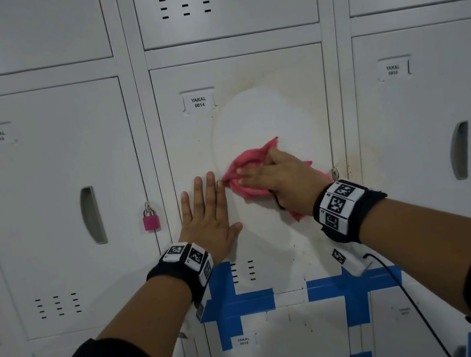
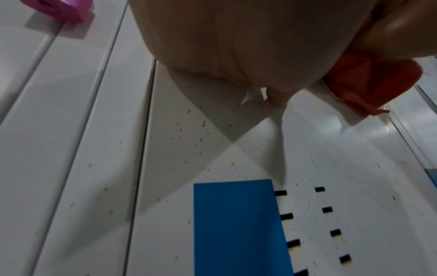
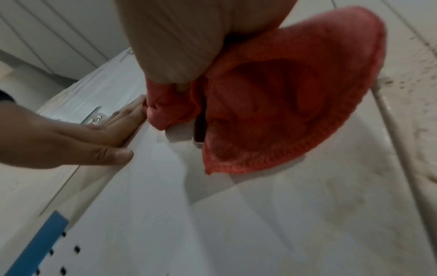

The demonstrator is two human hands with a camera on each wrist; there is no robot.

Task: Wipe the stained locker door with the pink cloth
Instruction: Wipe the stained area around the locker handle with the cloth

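Note:
The stained locker door (image 1: 247,107), labelled YAKAL 0014 (image 1: 198,102), is straight ahead. A yellowish stain ring (image 1: 245,80) frames a cleaner oval patch, and brown specks (image 2: 203,123) dot the lower door. My right hand (image 1: 272,178) presses the bunched pink cloth (image 1: 248,160) flat against the door's middle, fingers stretched out to the left over it. In the right wrist view the cloth (image 3: 295,93) bulges out from under my palm (image 3: 179,37). My left hand (image 1: 213,204) lies flat on the door just left of the cloth, fingers straight and pointing up, fingertips almost touching it.
A pink padlock (image 1: 151,220) hangs on the locker to the left, beside its recessed handle (image 1: 92,216). Blue tape strips (image 1: 224,303) cross the door's lower edge and the locker below. A black cable (image 1: 405,290) trails from my right wrist. Grime marks the frame (image 1: 348,164) at right.

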